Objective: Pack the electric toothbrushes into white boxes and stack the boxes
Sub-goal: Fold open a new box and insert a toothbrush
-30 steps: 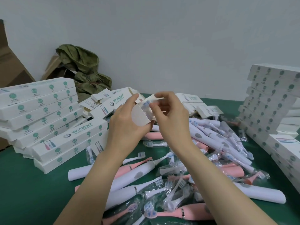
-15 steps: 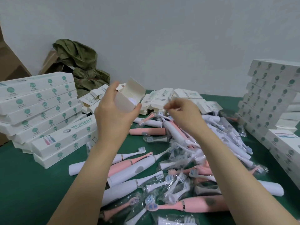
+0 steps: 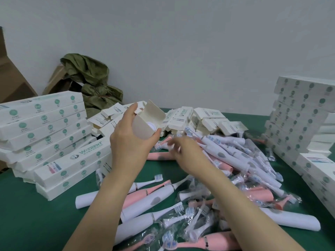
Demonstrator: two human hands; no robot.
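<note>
My left hand [image 3: 130, 144] grips a white box [image 3: 145, 127] raised above the table, its end flap open toward me. A pale rounded end shows inside the mouth. My right hand [image 3: 186, 154] hovers low over the pile of white and pink electric toothbrushes [image 3: 226, 154], just below the box. Its fingertips are blurred, so I cannot tell whether they hold anything. Loose brush heads in clear wrappers [image 3: 192, 218] lie in the near part of the pile.
Stacked white boxes [image 3: 45, 127] stand at the left and a taller stack [image 3: 299, 113] at the right. Unfilled boxes [image 3: 204, 118] lie at the back of the green table [image 3: 27, 214]. A green cloth [image 3: 90, 82] and cardboard [image 3: 10, 82] sit against the wall.
My right hand left the box mouth and dropped right and down toward the toothbrush pile. My left hand carried the box slightly left and up, its flap now open.
</note>
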